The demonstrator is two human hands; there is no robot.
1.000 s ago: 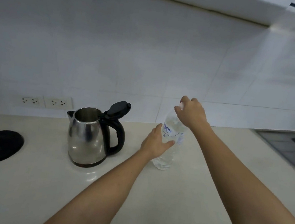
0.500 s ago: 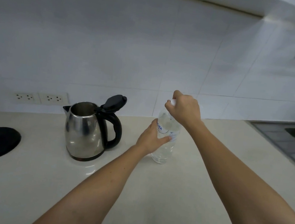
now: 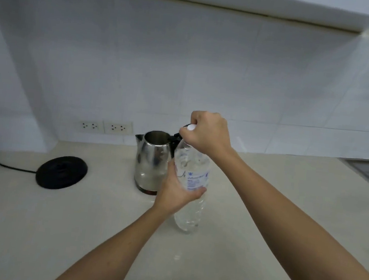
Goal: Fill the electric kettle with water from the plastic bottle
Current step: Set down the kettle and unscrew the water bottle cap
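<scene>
The plastic bottle (image 3: 189, 200) has come nearer along the bench (image 3: 263, 206), now standing just before the open-topped kettle (image 3: 151, 161), left hand (image 3: 176, 193) wrapped round its label, right hand (image 3: 207, 132) closed on the white cap (image 3: 191, 127), so uncapping looks underway, pouring next.

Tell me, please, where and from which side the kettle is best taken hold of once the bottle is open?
Probably by its black handle, on the right side of the steel kettle, coming from the right. The spout points left and the body is smooth and rounded, so the handle is the natural grip. It is hidden now behind the bottle, which the left hand steadies while the right hand grips the cap.
</scene>
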